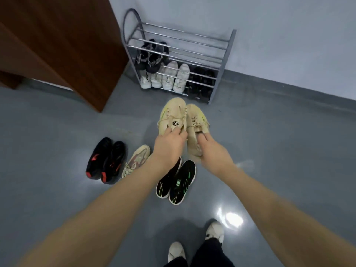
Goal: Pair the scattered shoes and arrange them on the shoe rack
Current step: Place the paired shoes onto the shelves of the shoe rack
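Holding: beige pair, one shoe per hand, above the floor before the shoe rack (223,53).
Left hand (169,144): I pinch the left beige shoe (172,114) at its tongue.
Right hand (213,151): fingers hooked in the right beige shoe (196,122) collar.
Racked: dark pair (152,54), two white pairs (165,77), black pair (202,81).
Remaining on floor: black-red pair (105,160), black-green pair (176,182), one pinkish shoe (136,159); mate unseen.

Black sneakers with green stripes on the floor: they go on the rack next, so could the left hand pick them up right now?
Probably not: the left hand grips a beige sneaker; the black sneakers with green stripes lie uncovered below.
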Tool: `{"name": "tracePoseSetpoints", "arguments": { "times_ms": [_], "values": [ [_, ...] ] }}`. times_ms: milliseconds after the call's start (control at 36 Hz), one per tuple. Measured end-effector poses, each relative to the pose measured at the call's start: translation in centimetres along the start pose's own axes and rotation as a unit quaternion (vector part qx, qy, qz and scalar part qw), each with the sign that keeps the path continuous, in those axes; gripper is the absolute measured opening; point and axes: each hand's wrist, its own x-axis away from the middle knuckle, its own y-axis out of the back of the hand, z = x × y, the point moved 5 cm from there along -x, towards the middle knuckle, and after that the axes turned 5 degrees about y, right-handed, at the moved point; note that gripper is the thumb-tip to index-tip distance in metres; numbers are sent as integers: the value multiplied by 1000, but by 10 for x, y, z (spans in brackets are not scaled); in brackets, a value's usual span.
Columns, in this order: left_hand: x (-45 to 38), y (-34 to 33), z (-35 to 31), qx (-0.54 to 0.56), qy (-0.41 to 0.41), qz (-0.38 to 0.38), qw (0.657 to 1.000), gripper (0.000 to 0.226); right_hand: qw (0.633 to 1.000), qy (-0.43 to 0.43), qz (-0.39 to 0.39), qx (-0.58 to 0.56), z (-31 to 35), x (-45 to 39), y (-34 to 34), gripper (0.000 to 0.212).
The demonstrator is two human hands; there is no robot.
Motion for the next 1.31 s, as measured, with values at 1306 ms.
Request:
{"name": "tracePoseSetpoints", "arguments": {
  "times_ms": [1306],
  "values": [
    [-264, 5, 208, -65, -25, 103, 992, 36, 992, 28, 80, 92, 53, -331, 47, 22]
  ]
}}
